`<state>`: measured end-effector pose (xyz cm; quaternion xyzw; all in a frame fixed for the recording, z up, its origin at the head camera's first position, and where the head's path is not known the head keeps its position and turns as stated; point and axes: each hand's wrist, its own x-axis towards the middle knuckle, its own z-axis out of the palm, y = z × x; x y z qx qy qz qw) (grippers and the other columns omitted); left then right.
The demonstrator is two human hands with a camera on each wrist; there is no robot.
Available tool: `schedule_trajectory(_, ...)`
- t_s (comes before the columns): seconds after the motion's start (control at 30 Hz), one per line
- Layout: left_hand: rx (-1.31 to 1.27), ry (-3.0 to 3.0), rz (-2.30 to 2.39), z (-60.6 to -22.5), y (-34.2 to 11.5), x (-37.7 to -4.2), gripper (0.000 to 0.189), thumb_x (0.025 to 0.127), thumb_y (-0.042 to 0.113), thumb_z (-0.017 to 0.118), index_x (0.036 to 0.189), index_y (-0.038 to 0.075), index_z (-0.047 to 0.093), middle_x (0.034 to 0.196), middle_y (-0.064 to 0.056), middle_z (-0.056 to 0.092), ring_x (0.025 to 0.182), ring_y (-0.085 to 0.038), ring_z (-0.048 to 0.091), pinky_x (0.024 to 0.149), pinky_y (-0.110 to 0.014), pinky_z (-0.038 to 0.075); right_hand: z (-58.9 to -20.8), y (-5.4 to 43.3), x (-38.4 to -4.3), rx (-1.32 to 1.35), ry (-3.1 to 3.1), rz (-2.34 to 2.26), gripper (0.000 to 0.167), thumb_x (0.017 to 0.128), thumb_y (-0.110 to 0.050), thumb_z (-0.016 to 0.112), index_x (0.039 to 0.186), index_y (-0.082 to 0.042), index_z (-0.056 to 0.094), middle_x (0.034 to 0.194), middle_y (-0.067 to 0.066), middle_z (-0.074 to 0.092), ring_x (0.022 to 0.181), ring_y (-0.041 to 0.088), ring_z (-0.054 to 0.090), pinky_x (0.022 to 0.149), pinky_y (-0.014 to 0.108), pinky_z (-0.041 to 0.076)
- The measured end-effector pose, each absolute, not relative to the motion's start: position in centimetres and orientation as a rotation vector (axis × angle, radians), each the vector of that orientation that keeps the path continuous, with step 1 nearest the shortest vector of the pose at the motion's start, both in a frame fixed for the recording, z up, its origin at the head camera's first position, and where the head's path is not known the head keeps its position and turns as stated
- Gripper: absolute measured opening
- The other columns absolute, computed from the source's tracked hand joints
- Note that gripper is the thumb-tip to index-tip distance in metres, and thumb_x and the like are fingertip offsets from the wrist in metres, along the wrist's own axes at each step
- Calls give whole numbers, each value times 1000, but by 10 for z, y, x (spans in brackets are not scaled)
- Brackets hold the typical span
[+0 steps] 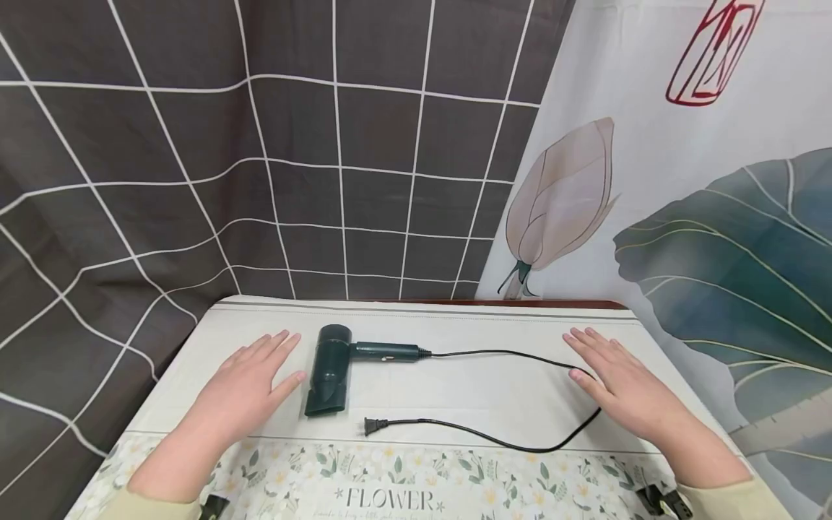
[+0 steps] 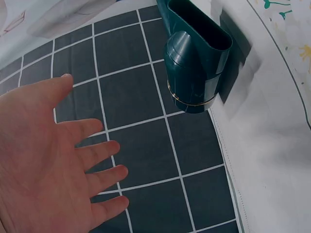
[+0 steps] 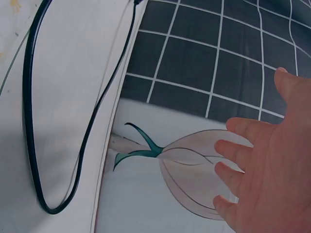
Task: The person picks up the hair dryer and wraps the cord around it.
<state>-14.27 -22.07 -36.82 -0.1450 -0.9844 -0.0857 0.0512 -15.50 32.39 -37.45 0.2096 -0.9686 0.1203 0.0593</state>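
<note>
Cream sleeves (image 1: 152,505) end at the near edge, beside a floral band (image 1: 299,462) printed with "FLOWER" (image 1: 390,499) in grey capitals between two small blossoms; the script line beneath is too small to read surely. The band belongs to a white tablecloth (image 1: 455,393). Just beyond it lies a two-pin plug (image 1: 375,426), whose black cord (image 1: 494,435) loops right and back to a dark green hair dryer (image 1: 330,372) on the left half of the cloth, nozzle toward the near side, handle pointing right.

The left hand (image 1: 247,386) is near the dryer's left side, fingers extended and apart, not touching it. The right hand (image 1: 620,386) is held by the cord's right bend, fingers likewise spread.

A reddish-brown strip (image 1: 455,302) edges the table's far side. Behind hangs dark grey fabric (image 1: 377,202) with a white grid; at right, a white hanging (image 1: 624,72) shows a pink bud (image 1: 565,195), a blue-green leaf (image 1: 734,260) and, high up, a red seal-like mark (image 1: 715,54) I cannot read.
</note>
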Motion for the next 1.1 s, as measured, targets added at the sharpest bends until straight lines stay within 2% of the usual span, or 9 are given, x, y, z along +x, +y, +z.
schedule_trajectory(0.17,-453,-2983,-292,-368,-221,-143,66,102,52,46,152,9,39,154,-20,38,140,-45,33,110,-61,26,-375,321,-155,653,-2926,400,59,105,-39,47,155,-13,32,158,16,32,147,37,22,120,34,-1)
schedule_trajectory(0.27,-432,-2990,-359,-372,-219,-145,65,102,50,46,151,8,40,152,-21,40,139,-45,36,109,-61,29,-375,317,-156,662,-2924,480,57,105,-38,49,154,-14,35,157,15,33,146,38,24,119,48,11)
schedule_trajectory(0.4,-328,-3049,-493,-381,-215,-151,72,102,59,37,150,6,40,152,-22,40,137,-45,38,106,-63,32,-381,305,-163,632,-2958,634,53,105,-40,47,150,-12,43,153,17,39,142,42,31,107,61,28)
schedule_trajectory(0.5,-180,-3115,-669,-388,-210,-162,84,98,69,29,152,5,36,152,-23,38,136,-46,38,105,-63,33,-390,293,-178,598,-2984,671,51,105,-42,47,143,-9,50,145,17,49,136,41,41,104,59,35)
schedule_trajectory(0.6,-4,-3162,-911,-396,-205,-176,87,97,71,29,153,4,33,152,-25,38,136,-46,39,105,-62,34,-402,279,-198,601,-3014,654,46,104,-38,51,135,-6,58,136,16,57,128,39,50,102,57,40)
schedule_trajectory(0.7,134,-3166,-1127,-404,-201,-190,83,99,64,37,150,-1,32,146,-29,43,129,-46,47,101,-60,39,-412,266,-218,627,-3067,626,36,102,-28,57,128,-5,63,125,14,64,119,35,58,98,53,44)
schedule_trajectory(0.83,273,-3151,-1303,-412,-196,-208,78,100,53,45,147,-8,32,126,-31,56,100,-38,63,85,-49,51,-423,251,-243,662,-3132,579,27,99,-21,61,121,-5,66,113,9,67,106,28,63,90,48,49)
schedule_trajectory(0.93,346,-3137,-1408,-418,-193,-219,76,100,49,49,144,-11,33,115,-27,58,88,-30,62,75,-41,55,-431,243,-258,709,-3141,497,24,98,-18,63,117,-4,68,109,7,68,101,25,64,89,45,50)
schedule_trajectory(1.1,398,-3124,-1505,-422,-190,-233,72,100,46,51,136,-15,40,108,-24,59,84,-26,63,67,-35,56,-438,230,-272,736,-3153,369,24,97,-17,64,117,-4,67,110,10,67,105,27,63,91,45,49)
